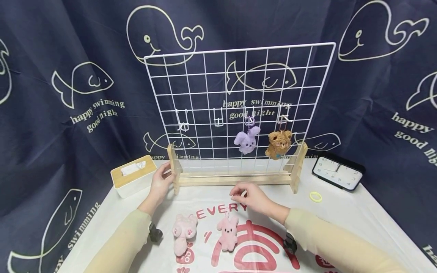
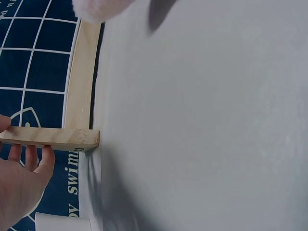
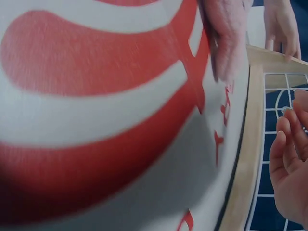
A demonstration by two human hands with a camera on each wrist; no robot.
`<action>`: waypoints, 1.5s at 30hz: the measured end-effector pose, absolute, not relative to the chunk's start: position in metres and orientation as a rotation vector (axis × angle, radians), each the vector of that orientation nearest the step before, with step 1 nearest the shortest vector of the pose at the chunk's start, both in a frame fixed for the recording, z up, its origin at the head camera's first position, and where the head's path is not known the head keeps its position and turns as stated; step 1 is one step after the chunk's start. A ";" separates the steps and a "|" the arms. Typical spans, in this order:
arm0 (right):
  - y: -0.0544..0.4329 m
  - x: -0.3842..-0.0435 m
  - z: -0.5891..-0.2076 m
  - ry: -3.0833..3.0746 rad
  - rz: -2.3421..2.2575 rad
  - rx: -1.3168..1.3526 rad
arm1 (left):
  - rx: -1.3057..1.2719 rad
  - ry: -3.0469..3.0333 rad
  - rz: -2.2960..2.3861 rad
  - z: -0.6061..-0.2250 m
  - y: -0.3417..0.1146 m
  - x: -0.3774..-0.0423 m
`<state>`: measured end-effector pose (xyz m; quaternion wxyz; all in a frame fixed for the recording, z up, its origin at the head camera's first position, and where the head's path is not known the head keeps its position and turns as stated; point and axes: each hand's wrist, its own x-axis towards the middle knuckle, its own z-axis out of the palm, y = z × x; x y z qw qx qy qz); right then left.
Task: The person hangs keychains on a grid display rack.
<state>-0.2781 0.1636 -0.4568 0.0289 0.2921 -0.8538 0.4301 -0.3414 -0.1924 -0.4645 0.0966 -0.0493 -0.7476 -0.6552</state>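
Note:
My left hand (image 1: 161,184) grips the left wooden upright (image 1: 173,168) of the white wire grid rack (image 1: 225,89), thumb on one side and fingers on the other. In the left wrist view, the wooden upright (image 2: 53,137) lies between them. Loosely curled, my right hand (image 1: 252,197) hovers over the table before the rack's base with nothing visible in it. Below it lies a pink bunny plush keychain (image 1: 228,235), face up. To its left is another pink plush (image 1: 185,231) with a tail. A purple bunny plush (image 1: 247,141) and a brown bear plush (image 1: 279,144) hang from hooks.
Two other hooks, a white one (image 1: 183,126) and a pale green one (image 1: 218,121), sit on the grid's left half. A tissue box (image 1: 136,180) stands at the left. At the right are a clock (image 1: 338,172) and a yellow band (image 1: 315,196).

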 end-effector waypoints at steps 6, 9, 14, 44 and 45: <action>0.153 -0.281 -0.473 -2.683 1.356 0.908 | -0.163 -2.226 -1.941 -0.444 -0.186 -0.326; 0.148 -0.280 -0.477 -2.742 1.365 0.870 | -0.161 -2.242 -1.923 -0.439 -0.185 -0.321; 0.143 -0.278 -0.483 -2.754 1.340 0.807 | -0.157 -2.223 -1.941 -0.454 -0.188 -0.332; 0.128 -0.273 -0.486 -2.892 1.062 0.686 | -0.147 -2.227 -1.926 -0.470 -0.194 -0.346; 0.127 -0.272 -0.485 -2.909 1.039 0.686 | -0.142 -2.227 -1.921 -0.471 -0.194 -0.345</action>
